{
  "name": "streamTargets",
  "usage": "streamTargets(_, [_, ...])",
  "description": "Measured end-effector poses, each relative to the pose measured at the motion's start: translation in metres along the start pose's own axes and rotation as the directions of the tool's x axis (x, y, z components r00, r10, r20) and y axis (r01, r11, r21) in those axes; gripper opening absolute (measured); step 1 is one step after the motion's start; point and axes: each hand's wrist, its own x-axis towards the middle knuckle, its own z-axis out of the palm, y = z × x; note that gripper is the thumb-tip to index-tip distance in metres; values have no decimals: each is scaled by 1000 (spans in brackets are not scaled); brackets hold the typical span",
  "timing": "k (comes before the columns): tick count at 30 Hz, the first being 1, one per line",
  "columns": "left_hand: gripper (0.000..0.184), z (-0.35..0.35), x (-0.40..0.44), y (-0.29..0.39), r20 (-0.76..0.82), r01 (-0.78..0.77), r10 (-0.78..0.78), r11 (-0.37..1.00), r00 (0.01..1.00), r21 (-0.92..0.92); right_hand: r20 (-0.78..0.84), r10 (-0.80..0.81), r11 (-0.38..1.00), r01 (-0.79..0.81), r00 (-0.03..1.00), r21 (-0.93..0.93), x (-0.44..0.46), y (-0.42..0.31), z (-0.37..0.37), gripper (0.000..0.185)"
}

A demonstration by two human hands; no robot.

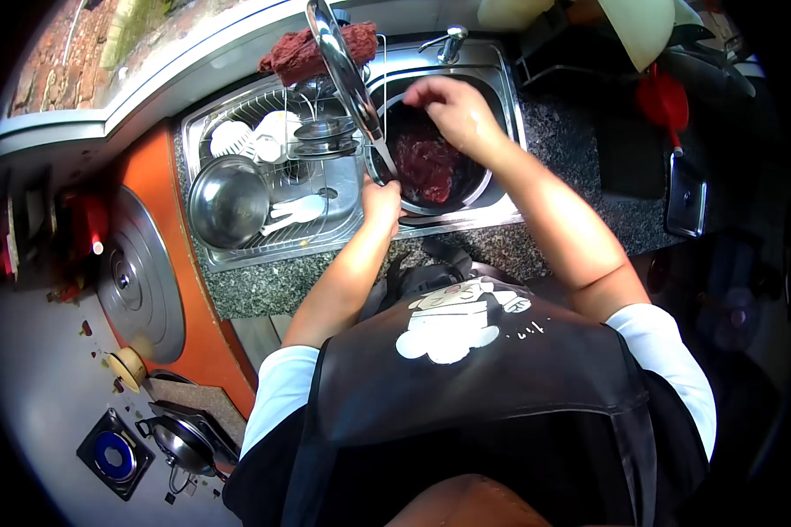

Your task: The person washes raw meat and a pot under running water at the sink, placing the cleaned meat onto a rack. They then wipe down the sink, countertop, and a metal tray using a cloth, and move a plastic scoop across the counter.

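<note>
In the sink bowl (488,189) stands a dark, round pan-like vessel (399,114). A dark red, wet-looking mass (426,162) is inside it; I cannot tell whether it is cloth or food. My left hand (381,207) is closed at the vessel's near-left edge, its fingertips partly hidden. My right hand (455,114) hovers above the vessel's far side with fingers loosely bent and apart, and nothing shows in them. The shiny faucet spout (347,75) slants down just above my left hand.
Left of the bowl, a wire dish rack (237,114) holds white dishes and metal ware. A steel bowl (228,202) and white utensils (297,211) lie nearby. A dark red cloth (321,53) hangs behind. A small tap (448,44) stands at the back, and a metal tray (686,198) lies right.
</note>
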Motion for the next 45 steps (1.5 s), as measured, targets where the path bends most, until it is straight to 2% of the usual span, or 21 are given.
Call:
streamTargets(3, [47,-2,17,-18,63,-115,116,993,991,-32,213,-173,899,66,962,434,1,-70,-7,52])
streamTargets(5, [44,-1,20,-25,73,-163,161,986,984,31,398,-236,725,-113,886,680,-1,-93,-1,66])
streamTargets(9, [47,14,-28,21,43,37,-42,993,998,113,438,-158,718,-201,885,667,-9,-85,-7,60])
streamTargets(12, [43,11,-15,0,141,-114,121,992,983,-55,362,-131,752,-145,923,643,-17,-72,-34,66])
streamTargets(14, [40,10,-17,4,194,-70,68,998,979,4,263,-180,748,-42,948,662,-16,-58,-49,61])
streamTargets(16, [41,19,-36,18,158,-20,10,998,987,58,122,-177,819,78,977,568,-17,-36,-60,59])
streamTargets(18, [44,21,-39,18,159,1,-8,999,987,47,44,184,983,-184,982,-15,-15,15,-68,62])
streamTargets(20, [51,16,-29,12,204,9,-26,996,979,85,355,385,790,-104,852,-605,-28,50,-58,58])
streamTargets(21, [50,18,-30,15,201,18,-36,996,979,86,452,432,727,-6,780,-686,-40,68,-41,60])
streamTargets(24, [47,25,-38,21,196,63,-69,997,978,37,578,558,608,181,596,-773,-65,65,-4,64])
streamTargets(25, [46,28,-40,22,205,85,-91,996,974,38,635,458,670,228,623,-707,-61,88,10,64])
streamTargets(26, [45,31,-42,22,213,108,-114,993,970,40,702,316,608,432,638,-666,-52,116,25,63])
streamTargets(28, [45,33,-43,24,210,114,-130,990,969,84,784,7,304,746,621,-593,-36,143,48,62])
streamTargets(30, [45,35,-42,26,192,86,-118,982,974,166,847,83,175,829,525,-531,-28,112,20,66])
streamTargets(31, [46,31,-32,23,155,77,-110,976,982,205,797,201,278,747,569,-603,-24,92,6,73])
streamTargets(35, [45,26,-14,22,170,-148,119,974,978,170,511,256,221,465,820,-857,-19,184,26,73])
streamTargets(37, [50,34,-13,32,154,-122,95,977,983,176,345,315,244,276,884,-930,-25,206,39,74])
streamTargets(41, [48,44,0,23,138,-115,85,967,987,229,324,676,533,-136,662,-835,-42,157,33,69])
streamTargets(42, [47,46,0,20,132,-98,66,960,989,262,397,683,585,-135,613,-799,-46,134,29,68])
streamTargets(44, [43,48,1,14,112,-77,45,949,993,305,393,727,685,-555,564,-472,-53,121,43,43])
streamTargets(45, [42,47,-2,11,114,-59,26,955,993,292,503,710,653,-728,493,-208,-51,120,46,32])
